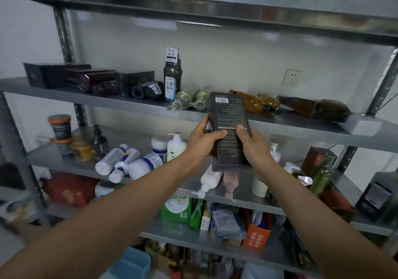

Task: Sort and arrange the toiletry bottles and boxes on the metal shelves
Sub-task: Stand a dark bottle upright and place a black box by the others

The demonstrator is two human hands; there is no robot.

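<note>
Both hands grip one dark box (231, 125): left hand (202, 138) curled round its left edge, right hand (254, 145) round its right edge, thumbs pressed on the printed face. It is held upright in the air, barcode uppermost, before the shelf (301, 125) where amber bottles (254, 103) lie and a green bottle (172, 74) stands.

Probably a household storeroom — metal shelves (280, 126) crowded with toiletry bottles (172, 78) and boxes (43, 75), a wall socket (291, 77) behind.
</note>
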